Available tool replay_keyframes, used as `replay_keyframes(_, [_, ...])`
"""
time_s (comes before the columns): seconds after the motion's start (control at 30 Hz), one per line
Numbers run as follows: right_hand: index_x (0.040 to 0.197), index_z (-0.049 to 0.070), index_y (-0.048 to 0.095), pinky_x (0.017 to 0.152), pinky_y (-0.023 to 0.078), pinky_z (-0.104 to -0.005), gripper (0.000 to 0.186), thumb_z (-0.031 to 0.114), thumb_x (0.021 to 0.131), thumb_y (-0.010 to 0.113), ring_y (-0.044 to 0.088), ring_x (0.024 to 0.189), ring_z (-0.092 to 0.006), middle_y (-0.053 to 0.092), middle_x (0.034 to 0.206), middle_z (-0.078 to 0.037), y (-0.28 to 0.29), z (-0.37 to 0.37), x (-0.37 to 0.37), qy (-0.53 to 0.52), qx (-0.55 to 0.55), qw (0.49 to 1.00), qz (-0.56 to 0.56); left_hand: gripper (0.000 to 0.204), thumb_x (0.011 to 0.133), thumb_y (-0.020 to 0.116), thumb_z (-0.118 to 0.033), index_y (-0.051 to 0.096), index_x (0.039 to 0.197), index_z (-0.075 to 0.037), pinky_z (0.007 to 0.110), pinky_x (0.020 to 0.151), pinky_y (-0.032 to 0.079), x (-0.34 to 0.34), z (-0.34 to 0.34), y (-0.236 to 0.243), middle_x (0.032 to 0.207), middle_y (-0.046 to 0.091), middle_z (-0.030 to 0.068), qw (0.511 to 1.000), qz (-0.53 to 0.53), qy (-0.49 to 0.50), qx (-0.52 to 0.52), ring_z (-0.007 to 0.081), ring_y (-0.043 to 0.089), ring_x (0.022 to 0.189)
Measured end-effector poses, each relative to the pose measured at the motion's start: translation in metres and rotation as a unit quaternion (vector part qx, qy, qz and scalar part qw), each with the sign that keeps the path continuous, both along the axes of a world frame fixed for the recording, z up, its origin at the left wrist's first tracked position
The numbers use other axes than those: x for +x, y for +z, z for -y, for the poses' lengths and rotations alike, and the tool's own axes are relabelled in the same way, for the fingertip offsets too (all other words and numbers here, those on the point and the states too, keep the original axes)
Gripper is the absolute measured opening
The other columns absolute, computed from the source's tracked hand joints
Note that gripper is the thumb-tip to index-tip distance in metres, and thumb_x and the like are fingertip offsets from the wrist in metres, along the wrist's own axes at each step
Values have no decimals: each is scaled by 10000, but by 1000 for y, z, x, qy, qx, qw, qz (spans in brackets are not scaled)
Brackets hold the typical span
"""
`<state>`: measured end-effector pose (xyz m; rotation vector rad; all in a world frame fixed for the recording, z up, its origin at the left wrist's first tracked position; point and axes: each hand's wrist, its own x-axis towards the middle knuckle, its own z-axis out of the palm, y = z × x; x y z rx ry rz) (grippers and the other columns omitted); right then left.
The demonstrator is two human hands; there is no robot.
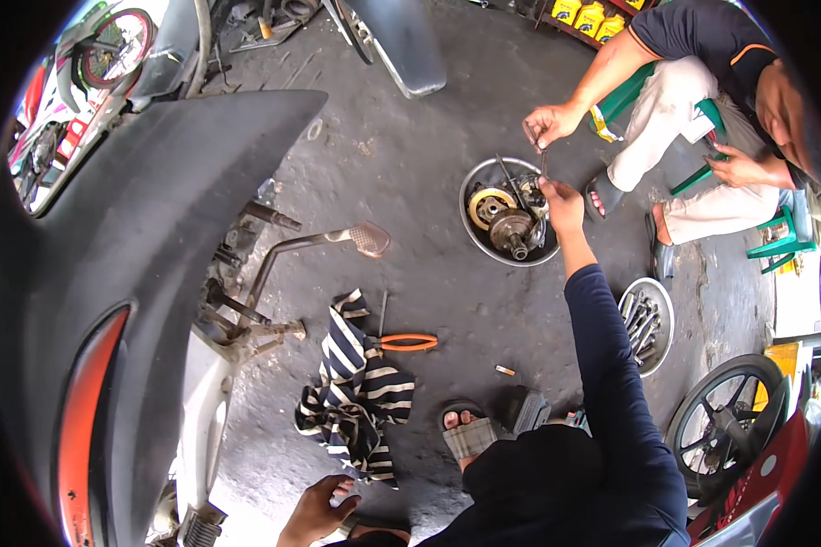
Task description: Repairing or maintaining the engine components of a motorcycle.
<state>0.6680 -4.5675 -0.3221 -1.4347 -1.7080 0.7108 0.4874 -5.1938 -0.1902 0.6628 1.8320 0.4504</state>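
Note:
My right hand (563, 208), in a dark blue sleeve, reaches over a metal basin (470, 239) and pinches a small thin metal piece (545, 166). Just above it a co-worker's hand (554, 125) also grips something thin; whether both hold one piece I cannot tell. Inside the basin lie a greasy geared shaft (513, 232), a yellowish round part (491, 205) and other metal parts. My left hand (317, 512) hangs low with loosely bent fingers and nothing visible in it, nearest to a crumpled black-and-white striped cloth (374, 387). Orange-handled pliers (409, 343) lie against that cloth.
A motorcycle (182, 228) with its foot pedal (370, 239) fills the left side. A second basin (669, 339) of wrenches stands at right, near a wheel (734, 424). The co-worker sits by green stools (783, 239). A cigarette (505, 370) lies on the floor.

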Motion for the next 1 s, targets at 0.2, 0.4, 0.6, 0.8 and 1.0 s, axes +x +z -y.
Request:
replay_keyframes(0.2, [861,36,745,732,524,-365,426,457,793,734,715,771,-297,699,756,-189,32,-7,-17,17,26,994,102,365,851,742,-99,606,1169,19,316,859,533,16,3,-14,1081,687,131,998,65,19,1,203,679,994])
replay_keyframes(0.4, [788,-40,697,602,431,-278,294,251,824,723,525,608,-110,614,653,-17,64,21,-28,36,-94,981,-166,303,840,742,-100,645,1108,2,296,786,536,9,1,-33,971,714,113,994,38,83,52,196,708,892])
replay_keyframes(0.6, [710,7,591,549,353,-251,228,134,874,686,451,628,-50,555,651,22,86,129,-18,48,-50,983,-169,210,780,745,-128,652,920,-2,444,754,510,9,-22,-133,922,655,196,965,-249,-16,76,396,625,855])
replay_keyframes(0.8, [742,2,528,592,402,-279,225,79,853,707,455,615,-109,530,673,-27,80,218,9,166,39,981,-93,186,844,647,44,584,1018,33,355,780,499,-3,-42,-61,912,655,168,947,-197,65,247,319,637,824])
replay_keyframes(1.0, [772,19,529,602,389,-278,185,67,848,691,471,628,-149,521,702,-52,86,259,15,292,-15,948,-124,281,927,623,-197,575,1112,10,414,902,509,-31,7,-44,1078,654,171,915,142,197,321,293,653,954])
